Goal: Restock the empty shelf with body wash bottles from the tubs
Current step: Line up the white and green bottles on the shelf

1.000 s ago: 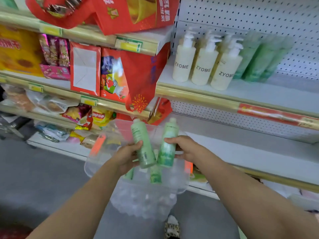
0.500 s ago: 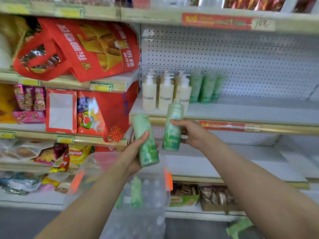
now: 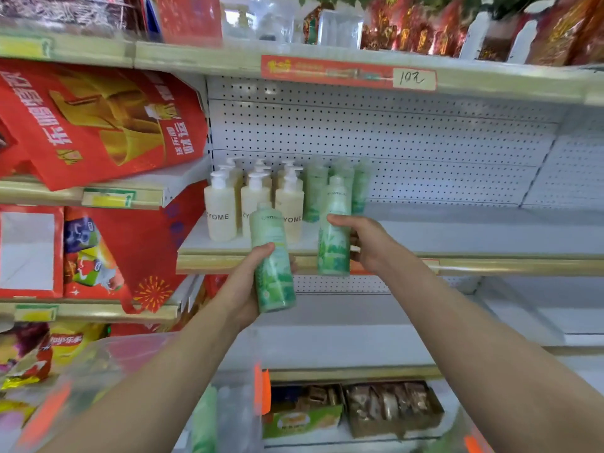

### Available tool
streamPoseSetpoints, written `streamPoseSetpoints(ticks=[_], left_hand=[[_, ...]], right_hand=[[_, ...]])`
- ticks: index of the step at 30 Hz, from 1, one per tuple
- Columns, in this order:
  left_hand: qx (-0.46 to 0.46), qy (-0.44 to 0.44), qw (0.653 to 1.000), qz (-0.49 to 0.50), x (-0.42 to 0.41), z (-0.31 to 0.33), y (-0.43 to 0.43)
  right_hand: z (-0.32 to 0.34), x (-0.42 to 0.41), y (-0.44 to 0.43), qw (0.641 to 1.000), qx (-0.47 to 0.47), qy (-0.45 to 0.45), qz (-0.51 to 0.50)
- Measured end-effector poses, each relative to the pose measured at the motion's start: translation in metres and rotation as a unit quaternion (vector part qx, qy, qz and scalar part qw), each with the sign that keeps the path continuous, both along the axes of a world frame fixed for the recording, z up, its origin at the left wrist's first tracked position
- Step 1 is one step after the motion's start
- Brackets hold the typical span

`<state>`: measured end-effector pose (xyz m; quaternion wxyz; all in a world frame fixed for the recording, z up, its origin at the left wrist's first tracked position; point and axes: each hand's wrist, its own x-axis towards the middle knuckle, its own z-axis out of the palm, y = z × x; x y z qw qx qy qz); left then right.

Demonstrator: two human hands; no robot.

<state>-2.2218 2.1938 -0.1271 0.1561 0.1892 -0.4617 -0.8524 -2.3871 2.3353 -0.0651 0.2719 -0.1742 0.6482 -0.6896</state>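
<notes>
The tub (image 3: 98, 371) is sitting low left, a spare bottle (image 3: 204, 416) showing inside. Pump bottles (image 3: 220, 214) and a green row (image 3: 315, 191) are filling the shelf's (image 3: 490, 230) left end; the rest is lying bare, so most restocking is remaining. The left hand (image 3: 243, 286) is gripping the left bottle (image 3: 273, 266) below the lip. The right hand (image 3: 369, 243) is clasping the right bottle (image 3: 334, 237) at the lip.

We have lifted both from the tub (image 3: 98, 364) up to the shelf (image 3: 474, 237): our right hand (image 3: 369, 243) holds the right bottle (image 3: 334, 230) at the shelf's front edge, our left hand (image 3: 243, 289) the left bottle (image 3: 273, 256) slightly lower.
</notes>
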Motion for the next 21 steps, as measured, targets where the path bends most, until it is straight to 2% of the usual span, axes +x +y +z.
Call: streamPoseSetpoints(ticks=[11,21], left_hand=[[-0.082,0.026,0.995,-0.049,-0.133,0.014,0.014],[-0.063,0.037,0.997,0.036,-0.221,0.009,0.019]], right_hand=[[0.002,-0.171,0.011,0.998,0.004,0.03,-0.055],[-0.031,-0.279,-0.01,0.997,0.019,0.055,-0.041]])
